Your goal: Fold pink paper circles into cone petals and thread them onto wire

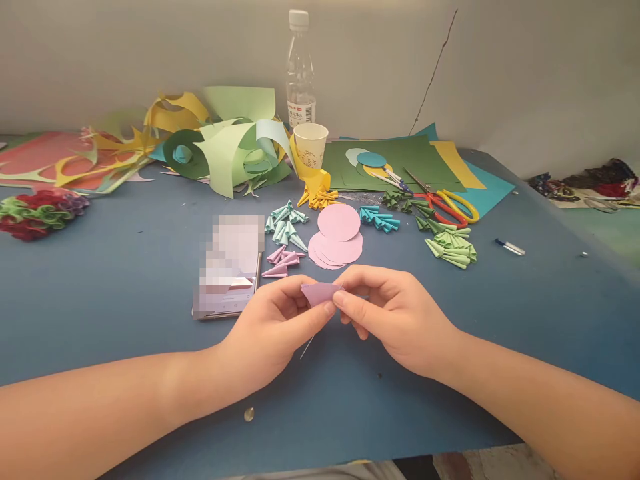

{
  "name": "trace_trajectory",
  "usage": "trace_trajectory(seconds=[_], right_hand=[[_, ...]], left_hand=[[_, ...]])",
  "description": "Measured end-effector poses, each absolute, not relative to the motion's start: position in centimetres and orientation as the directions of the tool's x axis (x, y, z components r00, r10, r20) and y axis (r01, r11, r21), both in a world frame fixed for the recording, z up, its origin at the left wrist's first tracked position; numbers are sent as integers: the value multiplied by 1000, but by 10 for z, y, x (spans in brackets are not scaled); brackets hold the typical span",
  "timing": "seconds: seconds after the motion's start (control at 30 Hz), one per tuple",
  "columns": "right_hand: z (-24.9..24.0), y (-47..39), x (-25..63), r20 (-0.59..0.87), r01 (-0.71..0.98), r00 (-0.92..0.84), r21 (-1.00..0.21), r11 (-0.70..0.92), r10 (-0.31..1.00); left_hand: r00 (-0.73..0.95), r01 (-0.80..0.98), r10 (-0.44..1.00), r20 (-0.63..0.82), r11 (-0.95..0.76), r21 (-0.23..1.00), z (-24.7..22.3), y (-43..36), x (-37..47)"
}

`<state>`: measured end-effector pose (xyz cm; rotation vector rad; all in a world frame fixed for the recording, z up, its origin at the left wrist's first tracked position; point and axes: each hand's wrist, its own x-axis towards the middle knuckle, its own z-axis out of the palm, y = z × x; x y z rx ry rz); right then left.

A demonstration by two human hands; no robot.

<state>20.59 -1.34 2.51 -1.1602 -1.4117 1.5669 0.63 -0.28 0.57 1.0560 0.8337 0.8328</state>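
Note:
A small folded piece of purple paper (pixel 320 293) is held up between both hands, its fan-shaped wide edge at the top. My left hand (pixel 277 320) pinches it from the left, thumb in front. On its right corner the thumb and forefinger of my right hand (pixel 387 310) are closed. A thin pale stick or needle (pixel 307 347) pokes out below my left thumb; its upper part is hidden. Just beyond the hands lie several pink-purple paper circles (pixel 336 240), and left of them some purple paper cones (pixel 283 261).
A phone (pixel 230 260) lies left of the circles. Around them sit teal cones (pixel 379 219), green cones (pixel 453 247) and pale blue cones (pixel 286 223). Scissors (pixel 450 207), a paper cup (pixel 311 143), a bottle (pixel 300 73) and paper scraps (pixel 225 150) stand farther back.

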Motion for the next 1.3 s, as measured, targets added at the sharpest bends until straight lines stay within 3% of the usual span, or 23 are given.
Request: trace_trajectory(seconds=[0.23, 0.5, 0.7, 1.07, 1.3], right_hand=[[29, -10, 205, -188, 63, -324, -982, -177, 927], [27, -9, 206, -174, 8, -337, -983, -182, 925], [26, -9, 205, -81, -44, -348, -994, -103, 934], [19, -7, 204, 51, 6, -313, -998, 55, 949], [17, -7, 202, 67, -35, -316, -998, 59, 946]], left_hand=[[463, -240, 877, -125, 260, 935, 5, -4, 6], [450, -199, 885, -119, 229, 953, 5, -4, 6], [436, -185, 891, -129, 228, 956, 1, -4, 5], [544, -186, 818, -187, 335, 924, 5, 2, 1], [592, -183, 786, -178, 346, 920, 3, 4, -2]])
